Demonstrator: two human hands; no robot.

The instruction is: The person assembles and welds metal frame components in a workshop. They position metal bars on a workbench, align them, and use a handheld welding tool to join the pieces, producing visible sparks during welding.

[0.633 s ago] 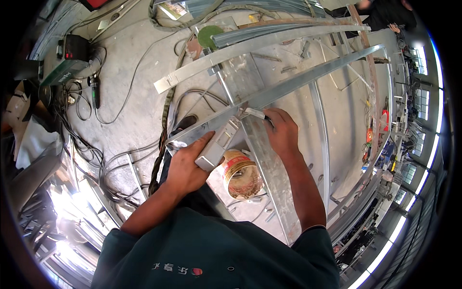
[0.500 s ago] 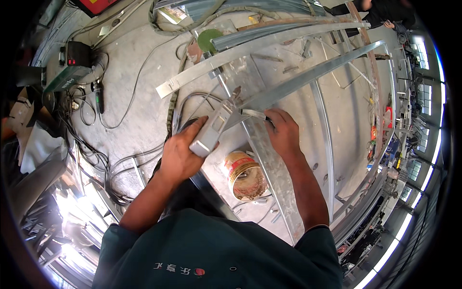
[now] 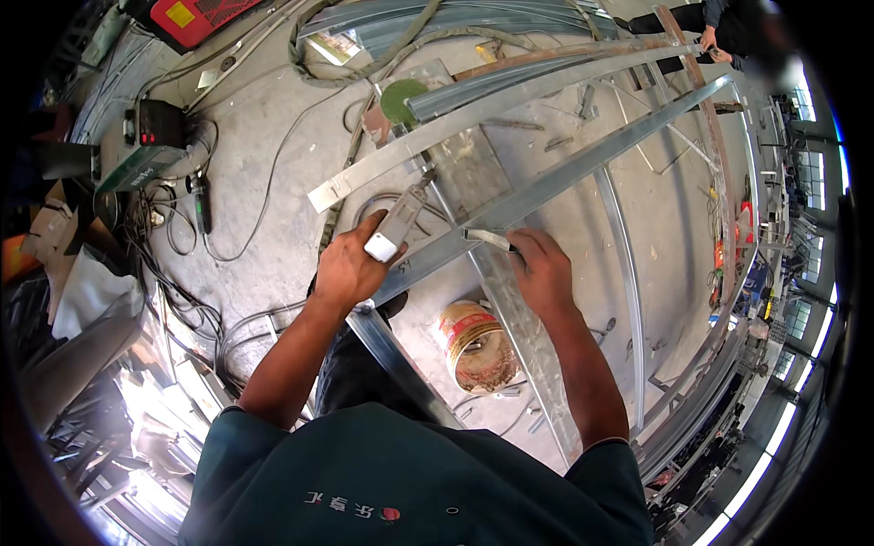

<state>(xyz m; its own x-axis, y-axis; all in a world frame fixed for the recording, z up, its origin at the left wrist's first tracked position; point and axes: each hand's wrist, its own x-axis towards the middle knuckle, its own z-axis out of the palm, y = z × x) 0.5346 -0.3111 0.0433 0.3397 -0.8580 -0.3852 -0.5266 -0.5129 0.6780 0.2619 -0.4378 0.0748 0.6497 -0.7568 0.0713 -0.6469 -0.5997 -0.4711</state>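
My left hand [image 3: 350,268] grips a grey, oblong, slotted hand tool [image 3: 398,223] with a bright white end; its exact kind cannot be made out. The tool is over the floor, just left of a long galvanized steel bar [image 3: 564,173] that slants across the frame. Dark hand-drawn marks show on the bar's near end. Between the fingers of my right hand [image 3: 543,273] is a short, slightly bent silver piece [image 3: 487,238] with a dark tip, lying over the bar. Beneath, a wide steel strip [image 3: 519,318] runs down toward me.
A dirty bucket [image 3: 478,350] stands below the bar. More steel profiles [image 3: 628,300] form a frame at the right. Cables, a dark green machine [image 3: 141,146] and a red box [image 3: 205,14] lie left. At the far right, another person's hands [image 3: 713,45] are at the frame.
The grey tool has shifted left, off the slanted bar, uncovering its marked near end. My right hand stays close to the bar with the silver piece. The whole view has shifted slightly.
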